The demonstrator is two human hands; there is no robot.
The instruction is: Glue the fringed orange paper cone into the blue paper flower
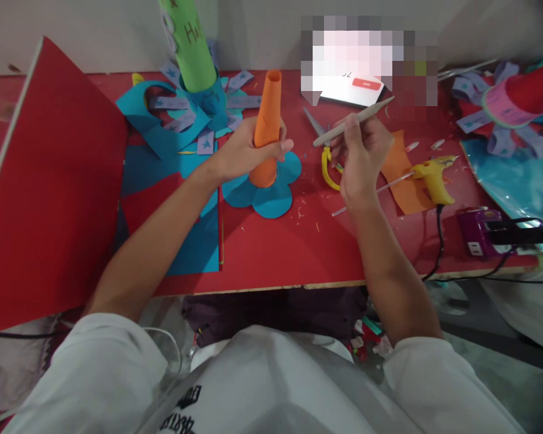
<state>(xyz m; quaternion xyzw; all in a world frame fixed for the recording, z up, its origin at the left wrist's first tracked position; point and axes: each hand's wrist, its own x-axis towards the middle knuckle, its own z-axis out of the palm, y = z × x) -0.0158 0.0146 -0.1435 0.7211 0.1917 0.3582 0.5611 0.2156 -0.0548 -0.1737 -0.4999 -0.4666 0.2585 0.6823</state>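
Observation:
My left hand (248,150) is wrapped around an orange paper tube (268,114), which narrows toward its open top. The tube stands upright on a blue paper flower (274,202) with rounded petals, and my fingers hide part of both. Held between the thumb and fingers of my right hand (364,154) is a pale grey stick (350,122) with tapered ends, perhaps a paper blending stump. Yellow-handled scissors (328,166) lie just left of my right hand, partly covered by it. To its right rests a yellow glue gun (434,178) with a clear glue stick in its back.
A green paper tube (190,48) with blue strips stands at the back left. A red board (58,187) leans at the left. Orange paper (402,175), a purple power adapter (479,232) with cables, and a pink-and-red paper craft (509,99) occupy the right. A lit screen (348,87) sits behind.

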